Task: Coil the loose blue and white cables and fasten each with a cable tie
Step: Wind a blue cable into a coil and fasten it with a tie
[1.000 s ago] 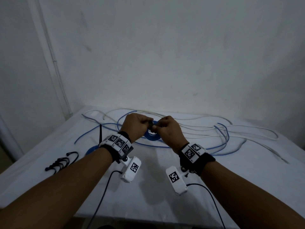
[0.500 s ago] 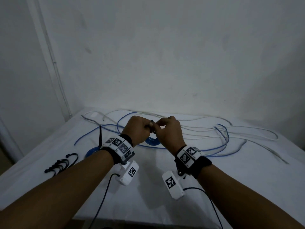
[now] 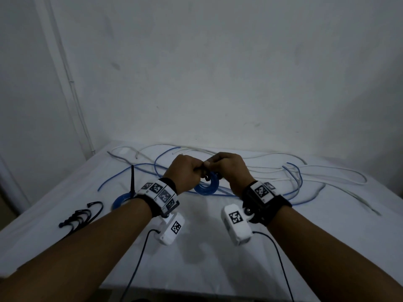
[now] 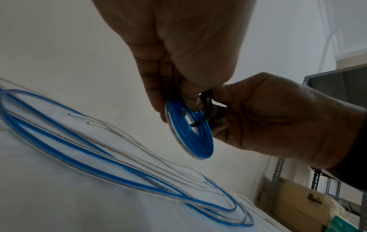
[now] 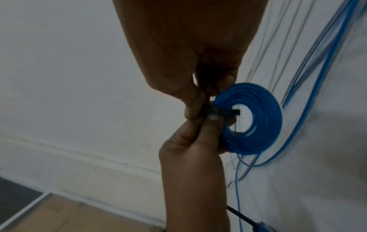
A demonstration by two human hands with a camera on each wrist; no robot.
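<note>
Left hand: the left hand [image 3: 185, 171] is raised above the table [image 3: 207, 247], fingers curled, pinching the rim of the blue coil [image 3: 206, 185] and the black cable tie [image 4: 202, 117]; knuckles nearly touch the other hand
Right hand: the right hand [image 3: 229, 171] is curled too, pinching the tie where it passes through the coil's hole
Blue coil: a flat, tight ring hanging between both hands, clear of the table
Around: loose blue cable [image 3: 296, 177] and white cable [image 3: 331, 173] sprawl behind and right; a second blue coil [image 3: 121, 200] lies beside the left wrist, part hidden; spare black ties [image 3: 82, 215] lie far left
</note>
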